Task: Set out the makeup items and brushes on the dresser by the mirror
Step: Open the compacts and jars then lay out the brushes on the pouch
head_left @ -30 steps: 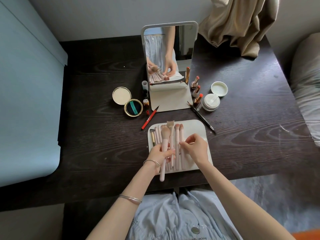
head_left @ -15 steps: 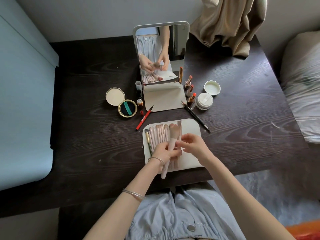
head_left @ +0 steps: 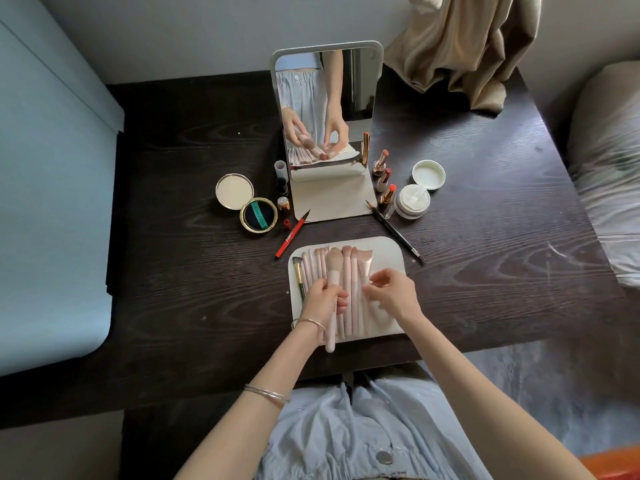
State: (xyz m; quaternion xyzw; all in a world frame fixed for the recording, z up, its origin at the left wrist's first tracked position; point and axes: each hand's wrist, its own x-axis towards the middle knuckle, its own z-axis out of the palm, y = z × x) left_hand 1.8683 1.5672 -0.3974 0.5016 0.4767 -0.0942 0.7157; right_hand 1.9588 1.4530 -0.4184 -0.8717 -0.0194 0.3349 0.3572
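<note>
- Dark wood dresser (head_left: 485, 271), seen from the head camera: a standing mirror (head_left: 327, 109) sits mid-top, its base reaching toward a white mat (head_left: 388, 252) near the front edge.
- Left hand (head_left: 320, 301) curls round a large pink brush (head_left: 333, 292), whose handle overhangs the mat's near edge.
- Right hand (head_left: 393, 294) hovers over the other brushes (head_left: 353, 289) in a row on the mat, fingers bent; whether it pinches one cannot be told.
- Left of the mirror: an open compact (head_left: 246, 202) and a red liner (head_left: 292, 233).
- Right: three lipsticks (head_left: 382, 176), a powder jar (head_left: 414, 201), its lid (head_left: 428, 174) and a dark pencil (head_left: 394, 232).
- Bare wood stretches wide on both sides; a beige cloth (head_left: 460, 53) drapes the far right corner.
</note>
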